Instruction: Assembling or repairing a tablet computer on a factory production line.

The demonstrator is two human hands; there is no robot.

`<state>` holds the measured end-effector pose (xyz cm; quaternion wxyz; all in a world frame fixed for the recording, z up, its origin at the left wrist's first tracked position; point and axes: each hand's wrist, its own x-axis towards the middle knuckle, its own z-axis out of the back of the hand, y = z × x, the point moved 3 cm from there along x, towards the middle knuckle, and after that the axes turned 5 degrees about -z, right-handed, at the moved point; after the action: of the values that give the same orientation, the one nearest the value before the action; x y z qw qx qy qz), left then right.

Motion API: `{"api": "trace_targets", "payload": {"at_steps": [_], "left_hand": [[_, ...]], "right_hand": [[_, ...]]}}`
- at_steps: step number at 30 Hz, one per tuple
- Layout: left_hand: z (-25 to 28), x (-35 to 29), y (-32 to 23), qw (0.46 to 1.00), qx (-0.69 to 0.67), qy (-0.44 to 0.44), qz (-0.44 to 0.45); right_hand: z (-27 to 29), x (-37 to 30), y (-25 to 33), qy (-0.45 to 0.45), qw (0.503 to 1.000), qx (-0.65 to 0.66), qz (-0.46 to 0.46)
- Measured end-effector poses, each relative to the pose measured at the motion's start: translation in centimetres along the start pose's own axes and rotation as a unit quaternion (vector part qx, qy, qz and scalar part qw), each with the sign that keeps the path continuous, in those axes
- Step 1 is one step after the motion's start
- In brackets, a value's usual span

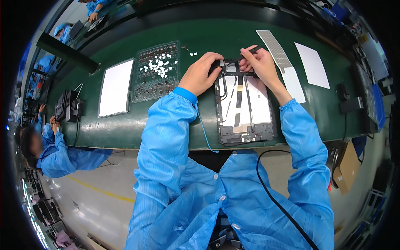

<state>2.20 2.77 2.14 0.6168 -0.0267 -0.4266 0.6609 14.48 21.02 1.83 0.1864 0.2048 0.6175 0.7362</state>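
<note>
An opened tablet (243, 104) lies in front of me on the green bench, its silver inner plate, black strips and cables exposed. My left hand (202, 74) grips its upper left corner, thumb and fingers bent around a small orange-tinted spot at the edge. In my right hand (261, 66) is a slim black hand tool (251, 50), pinched between thumb and fingers. The tool slants down leftward over the tablet's top end; its tip is too small to make out, so its exact kind is unclear.
Left of the tablet, a clear plastic tray (139, 89) holds small parts and white pieces, beside a white panel (116, 88). On the right lie a sticker sheet (273, 48) and white paper (312, 64). A black cable (271, 187) crosses my lap. A co-worker (54, 150) sits far left.
</note>
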Motion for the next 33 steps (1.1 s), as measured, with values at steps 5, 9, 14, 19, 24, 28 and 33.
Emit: {"api": "trace_targets", "payload": {"at_steps": [5, 9, 14, 19, 24, 28, 33], "left_hand": [[0.1, 0.0, -0.5, 1.0, 0.01, 0.015, -0.023], [0.0, 0.1, -0.4, 1.0, 0.016, 0.001, -0.019], [-0.2, 0.1, -0.4, 1.0, -0.003, -0.01, 0.008], [0.1, 0.2, -0.6, 0.999, 0.019, -0.017, -0.031], [0.2, 0.2, -0.9, 0.999, 0.029, 0.013, -0.025], [-0.1, 0.1, -0.3, 0.994, 0.091, 0.045, -0.047], [-0.3, 1.2, -2.0, 0.964, 0.201, 0.059, -0.166]], "right_hand": [[-0.3, -0.3, 0.1, -0.003, 1.0, 0.014, 0.001], [-0.2, -0.5, 0.1, -0.006, 1.0, 0.002, 0.004], [0.0, -0.6, 0.4, -0.005, 1.0, 0.023, 0.007], [-0.3, -0.3, 0.2, 0.003, 1.0, 0.017, 0.005], [-0.5, -0.3, 0.4, -0.008, 1.0, -0.001, 0.019], [0.2, -0.9, 1.3, -0.07, 0.996, 0.019, 0.052], [8.6, -0.7, 2.1, -0.159, 0.971, 0.097, 0.15]]}}
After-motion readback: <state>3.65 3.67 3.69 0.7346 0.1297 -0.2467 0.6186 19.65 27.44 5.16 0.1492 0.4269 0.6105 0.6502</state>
